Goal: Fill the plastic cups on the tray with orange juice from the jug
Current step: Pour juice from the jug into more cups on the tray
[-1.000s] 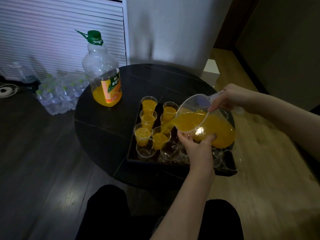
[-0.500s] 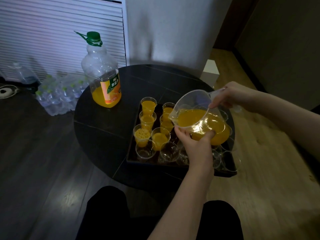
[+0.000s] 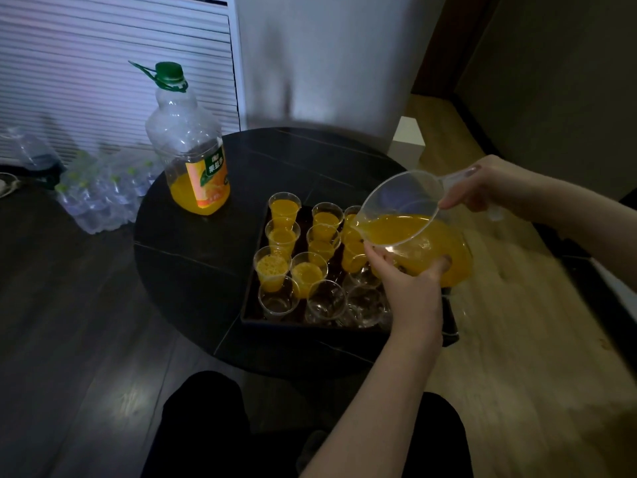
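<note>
The left hand [image 3: 408, 288] cups the underside of the jug [image 3: 413, 232], fingers curled against its wall, likely to steady the weight while it tips. The right hand [image 3: 489, 188] grips the handle at the jug's far side, tilting the spout toward the cups in the tray's third column. Along the tray's [image 3: 251, 305] near edge stand empty cups [image 3: 278, 298], not yet reached; the filled cups [image 3: 284, 210] occupy the rows toward its far edge. Beyond, near the table's [image 3: 193, 270] far left edge, the juice bottle [image 3: 188, 143] stands capped, out of the pouring path.
</note>
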